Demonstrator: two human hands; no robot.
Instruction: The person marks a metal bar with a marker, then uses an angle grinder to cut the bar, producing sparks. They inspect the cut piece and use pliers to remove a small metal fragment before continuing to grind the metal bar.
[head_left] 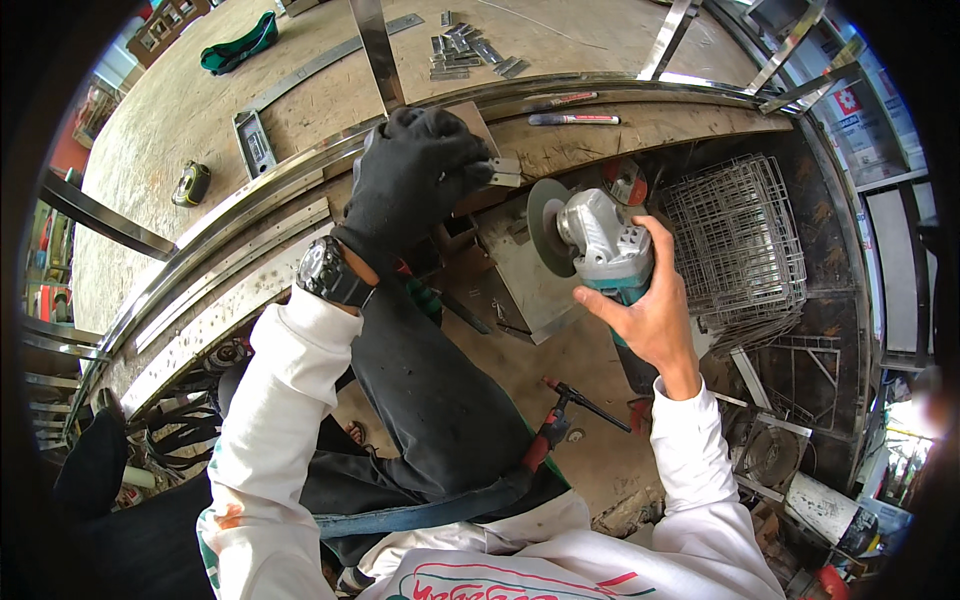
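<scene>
My left hand, in a black glove, is closed at the table's front edge. Its fingers pinch a small shiny metal piece that sticks out toward the right. In my bare right hand is an angle grinder with a grey metal head and a teal body. Its thin round disc stands nearly upright, just right of and below the metal piece, with a small gap between them. Whether the disc is spinning I cannot tell.
On the wooden table lie a pile of small metal pieces, a tape measure, a spirit level and a marker. A curved metal frame runs along its edge. A welding torch hangs by my leg; a wire rack stands right.
</scene>
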